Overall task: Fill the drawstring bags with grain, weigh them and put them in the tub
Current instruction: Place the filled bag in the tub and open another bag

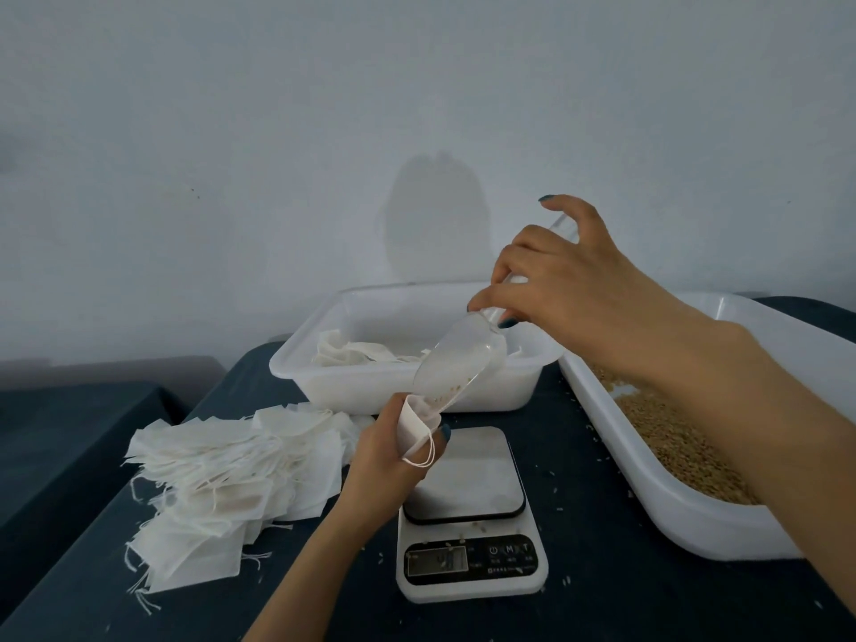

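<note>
Holding a white drawstring bag (411, 426) just above the rear left corner of the scale (470, 516), the left hand (384, 451) has its fingers clamped round the bag's body, with the thumb pressed against the open mouth. The bag's cord loops hang down over the hand.

Above the scale, the right hand (560, 284) grips the handle of a clear plastic scoop (451, 363). Thumb and fingers are curled round the handle; the little finger is lifted apart from the rest. The scoop is tilted steeply downward, its lip inside the bag's mouth. A few grains cling to its inner wall near the lip.

The scale's platform carries nothing. A few stray grains lie on its front panel. The display is too blurred to read.

Directly behind the scale stands a white tub (324, 363) with several pale bags lying in it. To the right of the scale sits a long white tray (695, 516), holding loose brown grain (671, 437); the right forearm crosses over it.

To the left of the scale lies a spread heap of flat empty bags (222, 479), their cords trailing. Some are stacked, some fanned out.

All items rest on a dark cloth (602, 576), with scattered grains around the scale. Behind the tub rises a plain pale wall (278, 132).
</note>
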{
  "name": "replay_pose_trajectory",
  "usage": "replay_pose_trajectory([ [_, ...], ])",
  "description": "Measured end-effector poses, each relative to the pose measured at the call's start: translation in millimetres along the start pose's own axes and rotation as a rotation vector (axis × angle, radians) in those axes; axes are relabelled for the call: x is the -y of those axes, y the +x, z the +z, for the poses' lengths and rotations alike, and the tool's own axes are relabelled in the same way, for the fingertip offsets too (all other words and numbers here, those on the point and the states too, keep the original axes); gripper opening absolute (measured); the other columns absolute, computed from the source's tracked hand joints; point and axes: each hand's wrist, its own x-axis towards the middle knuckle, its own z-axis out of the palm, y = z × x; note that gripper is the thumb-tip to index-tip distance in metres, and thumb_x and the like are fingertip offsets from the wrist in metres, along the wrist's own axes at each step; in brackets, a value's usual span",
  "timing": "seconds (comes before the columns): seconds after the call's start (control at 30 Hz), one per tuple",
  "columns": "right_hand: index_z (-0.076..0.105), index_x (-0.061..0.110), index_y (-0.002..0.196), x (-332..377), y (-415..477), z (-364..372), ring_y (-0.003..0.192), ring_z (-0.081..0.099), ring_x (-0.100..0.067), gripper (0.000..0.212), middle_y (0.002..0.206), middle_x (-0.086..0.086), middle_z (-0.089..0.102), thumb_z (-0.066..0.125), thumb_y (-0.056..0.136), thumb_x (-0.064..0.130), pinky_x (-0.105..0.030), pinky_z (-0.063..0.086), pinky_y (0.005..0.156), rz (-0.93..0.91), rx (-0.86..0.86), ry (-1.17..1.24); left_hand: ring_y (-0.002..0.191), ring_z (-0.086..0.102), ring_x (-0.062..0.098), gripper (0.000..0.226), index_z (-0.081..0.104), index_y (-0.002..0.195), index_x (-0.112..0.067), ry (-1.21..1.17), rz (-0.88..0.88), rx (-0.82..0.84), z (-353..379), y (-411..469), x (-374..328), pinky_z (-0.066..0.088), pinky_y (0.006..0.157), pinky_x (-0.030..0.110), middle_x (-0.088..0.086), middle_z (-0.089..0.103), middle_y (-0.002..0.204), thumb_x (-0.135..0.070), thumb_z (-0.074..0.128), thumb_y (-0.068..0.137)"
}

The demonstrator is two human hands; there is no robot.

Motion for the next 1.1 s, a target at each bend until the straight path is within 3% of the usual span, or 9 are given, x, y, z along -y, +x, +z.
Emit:
replay_pose_trajectory([
  [0.13, 0.065, 0.038, 0.12, -9, -15, 11, 0.11, 0.055, -0.018, 0.03, 0.103, 0.009, 0.064, 0.053, 0.093, 0.039, -0.044, 0.012, 0.112, 0.204, 0.132, 0.137, 0.066, 0.055, 0.004, 0.015, 0.059, 0.096, -0.038, -0.071, 0.006, 0.025, -3, 1, 5, 0.049, 0.057, 0.021, -0.011, 0.062, 0.078, -0.04, 0.064, 0.082],
  [0.33, 0.059, 0.027, 0.117, -27, -56, 42, 0.101, 0.059, -0.017, 0.02, 0.11, 0.005, 0.062, 0.047, 0.101, 0.029, -0.04, 0.048, 0.085, 0.744, 0.364, 0.689, 0.061, 0.053, 0.01, 0.021, 0.061, 0.104, -0.035, -0.088, 0.053, 0.023, -9, 5, 8, 0.045, 0.056, 0.024, -0.003, 0.063, 0.078, -0.049, 0.05, 0.093],
  [0.5, 0.058, 0.012, 0.096, -45, -91, 70, 0.076, 0.061, -0.023, 0.021, 0.087, -0.006, 0.064, 0.048, 0.102, 0.029, -0.031, 0.044, 0.064, 1.028, 0.543, 0.64, 0.103, 0.061, 0.015, 0.035, 0.067, 0.105, -0.032, -0.071, 0.095, 0.055, -15, 5, 4, 0.046, 0.095, 0.037, -0.006, 0.065, 0.102, -0.05, 0.037, 0.099],
  [0.57, 0.058, 0.006, 0.08, -53, -105, 76, 0.062, 0.051, -0.019, 0.035, 0.071, -0.007, 0.056, 0.048, 0.102, 0.031, -0.028, 0.035, 0.054, 1.069, 0.703, 0.499, 0.116, 0.053, 0.006, 0.032, 0.068, 0.106, -0.04, 0.075, 0.141, 0.024, -16, 8, -5, 0.039, 0.101, 0.021, -0.019, 0.057, 0.112, -0.045, 0.037, 0.1],
  [0.63, 0.061, 0.003, 0.092, -57, -117, 82, 0.067, 0.049, -0.017, 0.03, 0.079, -0.006, 0.055, 0.05, 0.101, 0.03, -0.028, 0.036, 0.056, 1.065, 0.848, 0.396, 0.108, 0.052, 0.0, 0.03, 0.071, 0.107, -0.034, 0.081, 0.131, 0.008, -14, 14, -17, 0.038, 0.091, 0.007, -0.022, 0.052, 0.103, -0.038, 0.042, 0.101],
  [0.7, 0.061, 0.005, 0.107, -55, -124, 84, 0.08, 0.053, -0.018, 0.029, 0.09, -0.004, 0.057, 0.054, 0.098, 0.033, -0.028, 0.044, 0.068, 0.998, 1.02, 0.298, 0.1, 0.056, 0.0, 0.026, 0.073, 0.106, -0.024, 0.03, 0.122, 0.032, -10, 20, -29, 0.039, 0.083, 0.006, -0.014, 0.055, 0.102, -0.025, 0.047, 0.104],
  [0.8, 0.055, 0.015, 0.086, -48, -125, 83, 0.086, 0.058, -0.019, 0.026, 0.087, 0.0, 0.057, 0.06, 0.093, 0.039, -0.03, 0.05, 0.083, 0.88, 1.197, 0.191, 0.1, 0.057, -0.006, 0.026, 0.075, 0.103, -0.019, 0.143, 0.225, 0.043, -4, 26, -41, 0.039, 0.084, 0.01, -0.006, 0.063, 0.103, -0.015, 0.05, 0.102],
  [1.0, 0.05, 0.017, 0.085, -38, -117, 76, 0.091, 0.06, -0.021, 0.03, 0.087, 0.0, 0.057, 0.06, 0.092, 0.045, -0.033, 0.051, 0.09, 0.857, 1.263, 0.204, 0.069, 0.057, 0.0, 0.015, 0.075, 0.096, -0.027, 0.267, 0.157, 0.113, -1, 33, -21, 0.041, 0.063, 0.015, -0.013, 0.068, 0.079, -0.02, 0.061, 0.097],
  [1.1, 0.051, 0.019, 0.08, -30, -105, 66, 0.088, 0.058, -0.02, 0.03, 0.09, 0.0, 0.056, 0.053, 0.095, 0.044, -0.034, 0.052, 0.085, 0.878, 1.107, 0.137, 0.065, 0.055, 0.001, 0.011, 0.069, 0.09, -0.029, 0.359, 0.082, 0.101, -7, 31, -2, 0.041, 0.061, 0.016, -0.011, 0.065, 0.073, -0.021, 0.063, 0.095],
])
